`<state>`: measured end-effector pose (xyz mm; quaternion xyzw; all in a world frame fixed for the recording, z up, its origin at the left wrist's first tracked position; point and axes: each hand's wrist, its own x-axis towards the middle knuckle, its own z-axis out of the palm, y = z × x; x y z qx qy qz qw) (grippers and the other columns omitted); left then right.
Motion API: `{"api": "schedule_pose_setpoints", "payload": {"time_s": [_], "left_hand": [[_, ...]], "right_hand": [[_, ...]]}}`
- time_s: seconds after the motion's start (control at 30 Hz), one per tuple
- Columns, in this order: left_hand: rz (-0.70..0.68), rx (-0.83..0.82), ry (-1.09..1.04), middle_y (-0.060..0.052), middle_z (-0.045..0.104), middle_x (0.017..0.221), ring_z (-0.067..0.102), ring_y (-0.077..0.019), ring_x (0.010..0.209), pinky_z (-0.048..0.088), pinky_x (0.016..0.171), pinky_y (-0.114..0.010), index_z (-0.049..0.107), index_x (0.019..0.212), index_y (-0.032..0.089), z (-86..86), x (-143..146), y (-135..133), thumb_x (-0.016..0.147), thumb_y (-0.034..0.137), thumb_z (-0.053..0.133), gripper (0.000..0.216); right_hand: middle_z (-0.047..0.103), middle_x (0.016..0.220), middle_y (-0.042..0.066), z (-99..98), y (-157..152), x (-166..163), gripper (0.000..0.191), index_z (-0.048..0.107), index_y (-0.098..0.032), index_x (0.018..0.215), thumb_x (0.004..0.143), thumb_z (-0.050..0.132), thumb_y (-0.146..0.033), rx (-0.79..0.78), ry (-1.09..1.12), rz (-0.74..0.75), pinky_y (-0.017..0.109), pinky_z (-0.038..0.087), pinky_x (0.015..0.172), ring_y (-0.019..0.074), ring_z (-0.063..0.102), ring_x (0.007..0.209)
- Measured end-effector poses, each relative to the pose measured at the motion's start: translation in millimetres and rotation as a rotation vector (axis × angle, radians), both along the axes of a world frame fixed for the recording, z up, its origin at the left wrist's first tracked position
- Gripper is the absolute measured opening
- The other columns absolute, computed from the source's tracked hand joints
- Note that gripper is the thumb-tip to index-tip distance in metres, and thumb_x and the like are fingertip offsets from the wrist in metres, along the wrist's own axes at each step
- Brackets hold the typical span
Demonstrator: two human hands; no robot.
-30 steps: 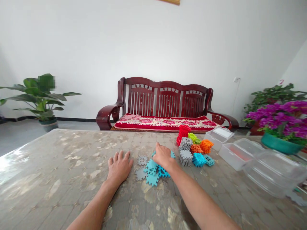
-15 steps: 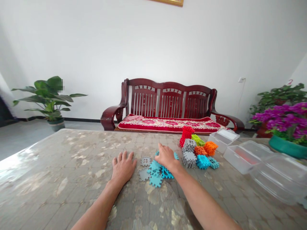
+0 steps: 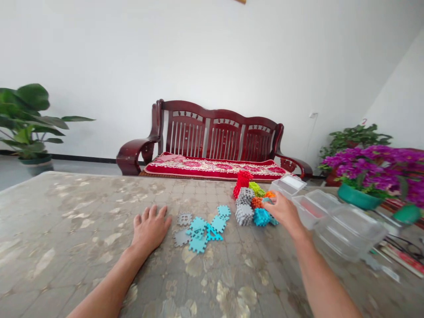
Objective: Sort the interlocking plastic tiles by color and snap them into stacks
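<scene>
My left hand (image 3: 150,227) lies flat and open on the patterned table (image 3: 82,212), just left of a scatter of flat teal puzzle pieces (image 3: 202,227) and two grey ones (image 3: 184,218). My right hand (image 3: 281,211) is at the right side of a pile of built cubes: a red cube (image 3: 243,181), a grey cube (image 3: 244,215), a green cube (image 3: 256,189), an orange cube (image 3: 256,203) and a teal cube (image 3: 261,217). Its fingers curl over the pile's right part, with a bit of teal at the fingertips. What they grip is hidden.
Clear plastic boxes (image 3: 351,229) and a lid (image 3: 288,185) stand right of the pile. A teal pot of purple flowers (image 3: 357,196) sits at the table's right edge. Behind the table are a red wooden bench (image 3: 212,145) and a leafy plant (image 3: 26,128).
My right hand left the flat teal pieces and moved right to the cube pile. My left hand stayed flat. The view swung to the right.
</scene>
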<state>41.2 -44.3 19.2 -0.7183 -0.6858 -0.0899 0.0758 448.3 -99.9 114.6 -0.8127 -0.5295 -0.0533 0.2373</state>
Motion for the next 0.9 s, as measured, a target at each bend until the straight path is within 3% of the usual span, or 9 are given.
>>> {"api": "schedule_pose_setpoints", "payload": {"time_s": [0.17,0.37,0.53,0.63,0.73,0.83,0.9], "left_hand": [[-0.031,-0.015,-0.022,-0.016,0.053,0.139,0.048,-0.0298,0.128,0.033,0.106,-0.047,0.055,0.136,0.021,-0.4,-3,8,0.094,0.036,0.033,0.049],[-0.043,0.003,-0.011,-0.015,0.054,0.139,0.049,-0.0289,0.128,0.032,0.108,-0.046,0.055,0.136,0.022,-0.7,-4,8,0.095,0.035,0.033,0.049],[-0.035,-0.002,-0.031,-0.015,0.053,0.14,0.048,-0.029,0.13,0.032,0.107,-0.046,0.055,0.136,0.023,-2.6,-4,9,0.095,0.036,0.034,0.048],[-0.03,-0.011,-0.044,-0.014,0.052,0.142,0.046,-0.0282,0.131,0.031,0.109,-0.045,0.054,0.136,0.024,-3.6,-5,10,0.095,0.037,0.035,0.047],[-0.027,-0.02,-0.048,-0.014,0.051,0.143,0.045,-0.0278,0.132,0.031,0.11,-0.045,0.054,0.136,0.023,-2.4,-4,9,0.095,0.037,0.036,0.047],[-0.032,-0.025,-0.043,-0.015,0.051,0.143,0.045,-0.0282,0.132,0.031,0.11,-0.045,0.054,0.137,0.022,0.8,-2,6,0.095,0.036,0.036,0.047],[-0.031,-0.025,-0.046,-0.015,0.05,0.143,0.046,-0.0282,0.132,0.031,0.109,-0.045,0.054,0.136,0.022,3.0,-1,5,0.095,0.035,0.037,0.047]], "right_hand": [[0.075,0.101,0.01,-22.5,-7,43,0.044,0.064,-0.024,0.122,0.078,0.06,-0.03,-0.028,0.002,-0.084,0.029,0.05,0.071,0.0232,0.07,0.087],[0.075,0.106,0.01,-40.7,-2,55,0.05,0.062,-0.022,0.125,0.077,0.063,-0.034,-0.166,0.03,-0.044,0.032,0.05,0.075,0.0257,0.071,0.096],[0.072,0.116,0.012,-43.6,-6,54,0.046,0.062,-0.02,0.125,0.085,0.055,-0.039,-0.109,0.062,-0.053,0.035,0.05,0.087,0.0269,0.067,0.108],[0.071,0.118,0.012,-37.7,-9,41,0.04,0.065,-0.017,0.12,0.088,0.048,-0.035,0.085,0.11,-0.025,0.037,0.049,0.094,0.0254,0.067,0.108],[0.074,0.111,0.009,-28.5,-10,12,0.039,0.067,-0.018,0.116,0.088,0.046,-0.035,0.231,0.221,0.155,0.032,0.051,0.092,0.0213,0.069,0.1],[0.075,0.104,0.009,-20.4,-8,-31,0.036,0.069,-0.019,0.113,0.087,0.049,-0.035,0.132,0.255,0.401,0.028,0.053,0.086,0.0194,0.071,0.093],[0.075,0.105,0.008,-17.0,-2,-61,0.035,0.069,-0.02,0.116,0.086,0.053,-0.032,0.009,0.156,0.5,0.027,0.052,0.085,0.0191,0.07,0.093]]}}
